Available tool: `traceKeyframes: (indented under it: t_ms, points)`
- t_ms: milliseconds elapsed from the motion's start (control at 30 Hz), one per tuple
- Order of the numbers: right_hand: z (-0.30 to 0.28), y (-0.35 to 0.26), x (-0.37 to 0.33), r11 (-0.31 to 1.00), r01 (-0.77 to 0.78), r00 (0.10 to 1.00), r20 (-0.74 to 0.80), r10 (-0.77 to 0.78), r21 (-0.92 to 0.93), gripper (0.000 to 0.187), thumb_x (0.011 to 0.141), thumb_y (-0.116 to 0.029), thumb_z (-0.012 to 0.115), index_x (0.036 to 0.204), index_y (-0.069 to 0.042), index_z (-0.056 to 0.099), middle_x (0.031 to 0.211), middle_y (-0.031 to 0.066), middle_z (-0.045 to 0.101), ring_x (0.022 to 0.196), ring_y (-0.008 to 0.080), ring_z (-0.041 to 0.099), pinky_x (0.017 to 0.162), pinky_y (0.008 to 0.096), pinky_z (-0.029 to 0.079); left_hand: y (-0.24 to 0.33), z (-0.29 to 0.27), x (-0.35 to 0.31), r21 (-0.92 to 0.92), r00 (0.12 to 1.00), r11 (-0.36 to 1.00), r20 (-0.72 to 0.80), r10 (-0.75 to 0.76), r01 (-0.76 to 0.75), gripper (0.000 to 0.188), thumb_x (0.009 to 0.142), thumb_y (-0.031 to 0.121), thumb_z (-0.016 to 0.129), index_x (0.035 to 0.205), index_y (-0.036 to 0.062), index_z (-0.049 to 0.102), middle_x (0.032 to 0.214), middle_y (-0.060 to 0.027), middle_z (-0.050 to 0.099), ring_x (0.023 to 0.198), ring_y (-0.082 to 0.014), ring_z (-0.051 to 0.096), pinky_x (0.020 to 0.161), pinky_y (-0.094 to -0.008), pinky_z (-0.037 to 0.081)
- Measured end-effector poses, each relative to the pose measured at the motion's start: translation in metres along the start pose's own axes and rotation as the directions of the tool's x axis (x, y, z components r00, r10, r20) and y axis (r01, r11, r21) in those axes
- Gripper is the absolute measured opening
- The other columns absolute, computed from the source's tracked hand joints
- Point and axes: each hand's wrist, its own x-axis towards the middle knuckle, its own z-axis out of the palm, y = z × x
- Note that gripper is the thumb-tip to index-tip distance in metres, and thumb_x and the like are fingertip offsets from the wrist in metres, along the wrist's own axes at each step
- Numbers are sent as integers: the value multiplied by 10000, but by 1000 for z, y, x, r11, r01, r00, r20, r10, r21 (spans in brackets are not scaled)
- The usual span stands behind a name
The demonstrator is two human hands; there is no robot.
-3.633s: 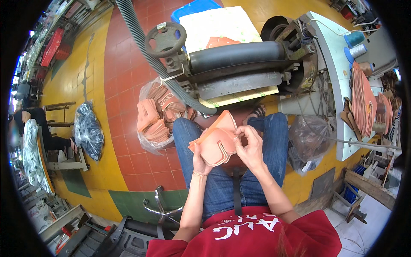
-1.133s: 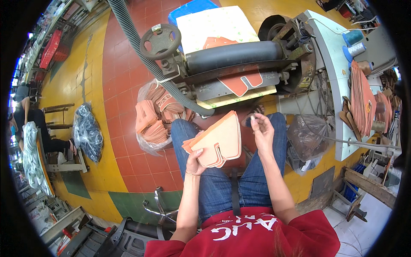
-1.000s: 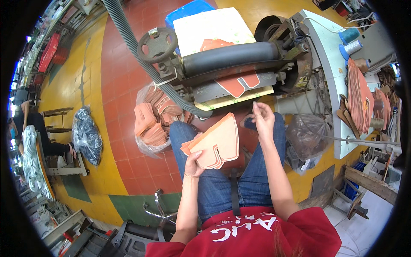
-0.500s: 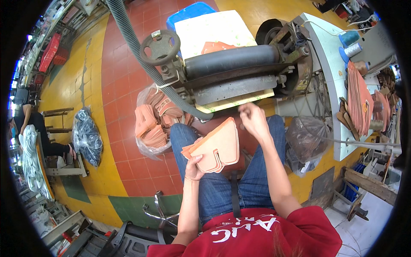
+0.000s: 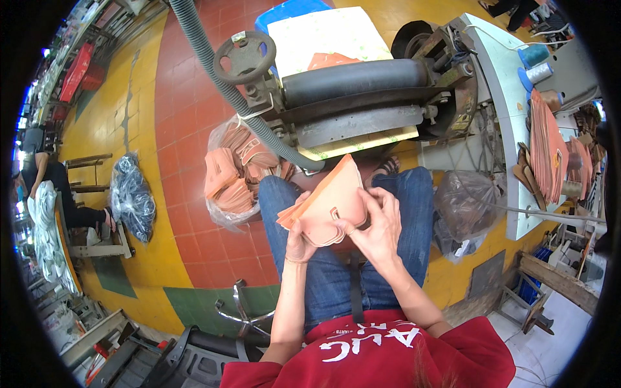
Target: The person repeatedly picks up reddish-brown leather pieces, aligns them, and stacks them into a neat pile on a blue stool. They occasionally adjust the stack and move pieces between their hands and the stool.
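A small stack of salmon-coloured cut leather pieces (image 5: 328, 210), each with a slot in it, is held above my lap. My left hand (image 5: 301, 244) grips the stack's lower left edge, thumb on top. At the right edge my right hand (image 5: 380, 223) pinches the same stack, its thumb near the slot. Beyond my knees stands a roller machine (image 5: 356, 84) with a black roller, a metal guard plate (image 5: 359, 126) and a handwheel (image 5: 244, 57). Another salmon piece (image 5: 331, 60) lies on the pale board (image 5: 323, 32) behind the roller.
On the floor at left, an open plastic bag (image 5: 226, 178) holds many similar pieces. A grey hose (image 5: 220, 81) slopes down beside the machine. At right, a pale table (image 5: 511, 136) carries thread spools (image 5: 535, 74) and stacked salmon pieces (image 5: 548, 149). A grey-filled bag (image 5: 466, 200) sits by my right knee.
My right hand has come down from near the machine's front edge and taken hold of the stack's right side. The stack has turned slightly, with my left hand still gripping it.
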Motion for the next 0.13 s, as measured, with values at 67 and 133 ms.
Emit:
traceKeyframes:
  t_ms: [67,133]
  points:
    - [3,-8,-5,993,117,993,-19,-118,-32,725,669,-530,757,1181,-38,609,1198,176,513,1078,369,502,889,460,443,-2,6,2,-26,1000,1000,-28,-8,7,847,787,490,716,1399,61,318,1353,-123,459,1245,-262,470,1050,-397,409]
    - [6,-13,-11,972,236,969,86,-233,-19,799,689,-546,747,1244,-4,554,1348,178,443,1249,378,405,1002,466,385,-4,12,4,13,984,999,-175,-26,29,940,774,555,691,1443,73,240,1440,-140,382,1297,-294,426,1090,-451,347]
